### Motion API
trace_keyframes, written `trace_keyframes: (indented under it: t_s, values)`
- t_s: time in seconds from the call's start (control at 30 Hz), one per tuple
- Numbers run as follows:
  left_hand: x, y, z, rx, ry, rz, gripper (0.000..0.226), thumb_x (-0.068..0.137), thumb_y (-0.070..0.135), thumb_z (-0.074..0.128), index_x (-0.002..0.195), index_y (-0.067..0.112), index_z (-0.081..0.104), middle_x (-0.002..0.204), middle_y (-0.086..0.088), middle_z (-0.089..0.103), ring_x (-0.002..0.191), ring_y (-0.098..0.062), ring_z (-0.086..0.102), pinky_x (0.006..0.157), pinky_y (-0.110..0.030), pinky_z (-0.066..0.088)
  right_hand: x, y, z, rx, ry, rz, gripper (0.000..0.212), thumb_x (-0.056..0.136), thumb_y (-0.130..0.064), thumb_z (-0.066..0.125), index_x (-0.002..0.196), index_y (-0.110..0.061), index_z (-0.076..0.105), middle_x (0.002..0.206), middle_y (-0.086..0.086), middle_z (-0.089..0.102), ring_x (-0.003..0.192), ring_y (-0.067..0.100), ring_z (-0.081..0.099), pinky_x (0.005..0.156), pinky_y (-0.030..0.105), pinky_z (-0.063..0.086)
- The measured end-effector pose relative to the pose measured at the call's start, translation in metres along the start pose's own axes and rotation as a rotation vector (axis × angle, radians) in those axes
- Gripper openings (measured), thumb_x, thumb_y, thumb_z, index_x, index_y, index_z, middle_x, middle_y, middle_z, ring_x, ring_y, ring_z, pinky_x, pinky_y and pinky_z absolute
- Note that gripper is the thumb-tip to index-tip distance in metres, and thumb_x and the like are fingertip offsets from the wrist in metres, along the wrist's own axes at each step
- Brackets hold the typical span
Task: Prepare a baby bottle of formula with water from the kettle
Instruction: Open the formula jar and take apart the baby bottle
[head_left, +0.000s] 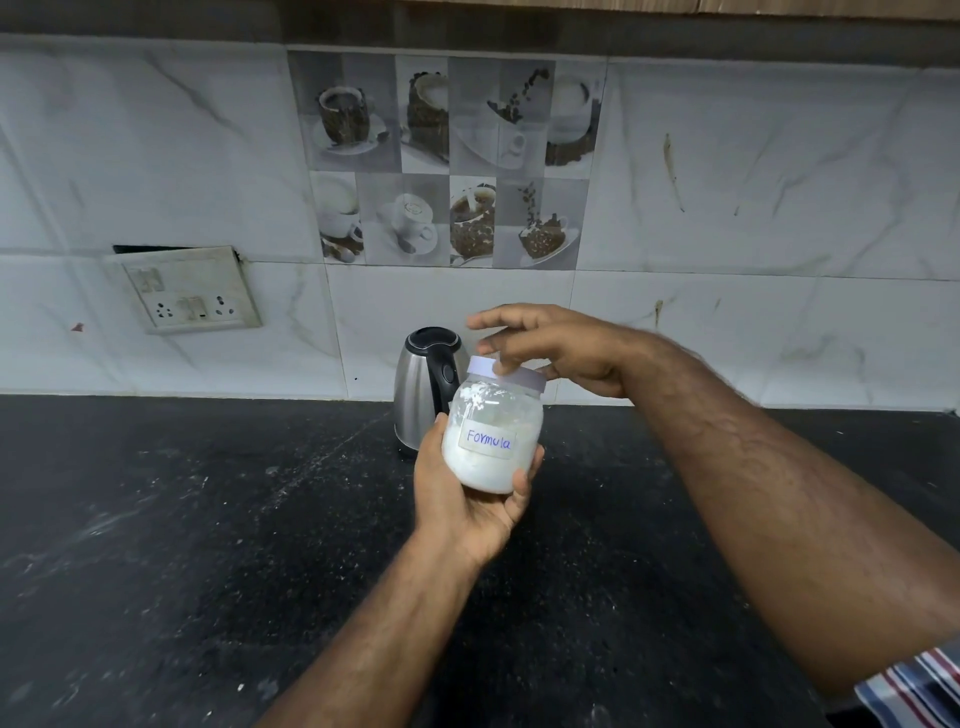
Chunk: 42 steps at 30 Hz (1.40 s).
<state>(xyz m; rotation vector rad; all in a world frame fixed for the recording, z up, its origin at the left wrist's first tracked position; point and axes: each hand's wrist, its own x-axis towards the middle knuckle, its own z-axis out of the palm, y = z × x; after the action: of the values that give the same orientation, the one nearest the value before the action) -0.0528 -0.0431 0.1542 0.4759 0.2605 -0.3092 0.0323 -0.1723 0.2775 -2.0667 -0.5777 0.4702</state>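
My left hand (462, 499) grips a clear plastic jar (491, 441) of white powder, labelled "Formula", and holds it up above the counter. The jar wears a pale lilac lid (506, 375). My right hand (561, 353) hovers over that lid with spread, loosely bent fingers, and one fingertip touches the lid's top. Right behind the jar stands a steel kettle (423, 389) with a black lid and handle, against the wall. No baby bottle is in view.
A black speckled stone counter (208, 519) stretches across the whole front. Marble-look wall tiles with a coffee-cup picture panel (447, 161) rise behind it. A socket and switch plate (187, 291) sits on the wall at the left.
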Motion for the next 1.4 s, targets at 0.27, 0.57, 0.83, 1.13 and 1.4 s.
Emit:
trace_keyframes:
  t_s: [0.27, 0.57, 0.83, 1.13, 1.4]
  values:
    - [0.001, -0.002, -0.001, 0.030, -0.031, -0.002, 0.050, 0.091, 0.058, 0.060, 0.116, 0.017, 0.076, 0.110, -0.016, 0.073, 0.082, -0.037, 0.071, 0.045, -0.026, 0.054, 0.002, 0.007, 0.003, -0.003, 0.047, 0.005, 0.037, 0.092, -0.029, 0.074, 0.127, -0.033, 0.066, 0.116, -0.003, 0.072, 0.103, 0.015, 0.069, 0.084, 0.034, 0.055]
    - [0.006, -0.008, -0.016, -0.022, -0.037, -0.046, 0.056, 0.093, 0.061, 0.057, 0.124, 0.017, 0.074, 0.114, -0.015, 0.074, 0.085, -0.035, 0.072, 0.046, -0.025, 0.055, -0.007, 0.042, -0.006, 0.347, 0.398, 0.070, 0.037, 0.094, -0.056, 0.065, 0.108, -0.022, 0.071, 0.106, 0.008, 0.066, 0.085, 0.026, 0.064, 0.060, 0.032, 0.054]
    - [0.013, -0.024, -0.042, -0.034, -0.054, -0.094, 0.057, 0.090, 0.061, 0.061, 0.117, 0.014, 0.078, 0.114, -0.016, 0.074, 0.089, -0.035, 0.072, 0.045, -0.026, 0.057, -0.038, 0.186, 0.026, 0.545, 0.508, 0.512, 0.039, 0.102, -0.039, 0.063, 0.119, -0.004, 0.061, 0.104, 0.018, 0.067, 0.053, 0.015, 0.062, 0.047, 0.026, 0.056]
    - [0.022, -0.053, -0.068, -0.050, 0.011, -0.153, 0.053, 0.095, 0.060, 0.056, 0.119, 0.017, 0.075, 0.112, -0.011, 0.075, 0.095, -0.034, 0.069, 0.044, -0.027, 0.057, -0.048, 0.272, 0.072, 0.165, 0.474, 0.668, 0.042, 0.101, -0.038, 0.064, 0.101, 0.004, 0.070, 0.064, 0.010, 0.059, 0.051, 0.017, 0.050, 0.045, 0.024, 0.040]
    - [0.027, -0.067, -0.074, -0.052, 0.067, -0.140, 0.049, 0.095, 0.049, 0.058, 0.123, 0.012, 0.075, 0.124, -0.014, 0.071, 0.097, -0.033, 0.071, 0.060, -0.035, 0.063, -0.054, 0.226, 0.058, 0.270, 0.516, 0.439, 0.038, 0.091, -0.049, 0.073, 0.113, -0.018, 0.073, 0.108, 0.001, 0.076, 0.084, 0.014, 0.065, 0.068, 0.029, 0.050]
